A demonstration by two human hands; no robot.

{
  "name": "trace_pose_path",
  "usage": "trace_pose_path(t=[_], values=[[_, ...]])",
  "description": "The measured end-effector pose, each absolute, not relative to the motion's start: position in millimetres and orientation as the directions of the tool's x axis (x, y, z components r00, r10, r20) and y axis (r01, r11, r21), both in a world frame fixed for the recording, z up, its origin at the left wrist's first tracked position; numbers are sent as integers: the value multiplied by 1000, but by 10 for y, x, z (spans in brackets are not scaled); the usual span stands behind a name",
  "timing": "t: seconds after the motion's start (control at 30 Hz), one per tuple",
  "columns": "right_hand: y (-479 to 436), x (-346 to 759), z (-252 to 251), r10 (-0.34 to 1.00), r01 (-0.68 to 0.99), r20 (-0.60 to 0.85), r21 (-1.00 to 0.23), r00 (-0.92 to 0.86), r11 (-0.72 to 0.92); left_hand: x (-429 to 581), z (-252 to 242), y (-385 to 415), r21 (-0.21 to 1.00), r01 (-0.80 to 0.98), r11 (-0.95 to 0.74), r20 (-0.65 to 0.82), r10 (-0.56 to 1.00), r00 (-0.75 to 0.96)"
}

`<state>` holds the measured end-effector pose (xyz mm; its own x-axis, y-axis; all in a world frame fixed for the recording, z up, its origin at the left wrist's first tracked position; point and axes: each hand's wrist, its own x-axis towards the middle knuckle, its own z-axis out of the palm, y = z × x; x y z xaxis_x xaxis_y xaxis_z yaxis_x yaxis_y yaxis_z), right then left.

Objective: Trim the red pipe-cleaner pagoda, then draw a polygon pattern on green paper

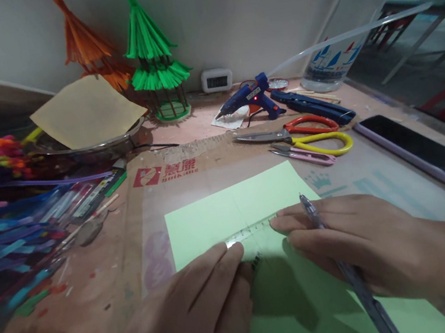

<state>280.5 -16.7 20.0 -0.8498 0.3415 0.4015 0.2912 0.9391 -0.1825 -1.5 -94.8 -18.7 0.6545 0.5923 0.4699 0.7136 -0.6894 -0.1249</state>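
Note:
A sheet of pale green paper [228, 202] lies on the table with a clear ruler [254, 229] slanting across it. My left hand [198, 301] has its fingertips on the ruler's left end, fingers close together; its thumb is hidden. The fingertips of my right hand [358, 240] touch the right end of the ruler. A grey pen [359, 283] is held between the fingers of that hand, its tip pointing up and away from the paper. Shadow from my hands darkens the lower part of the sheet, and a faint line crosses it near the ruler.
Beyond the paper lie scissors [311, 134], a pink-handled cutter [306, 153], a blue glue gun [251, 99] and a navy knife [310, 106]. A phone [419, 147] is at right. Coloured pipe cleaners [9, 242] crowd the left. Behind stand a green pagoda model [153, 58] and a water jug [338, 39].

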Motion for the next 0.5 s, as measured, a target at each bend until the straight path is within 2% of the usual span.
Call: trace_pose_path(t=[0.2, 0.37, 0.5], values=[[-167, 2819, 186, 320, 270, 422, -176, -848, 947, -70, -175, -930, -239, 647, -724, 335, 564, 755], [-172, 2818, 191, 323, 283, 414, -158, -851, 946, -119, -239, -885, -230, 608, -760, 356, 515, 780], [-168, 2825, 184, 321, 278, 423, -162, -848, 947, -100, -197, -909, -216, 641, -737, 306, 572, 761]])
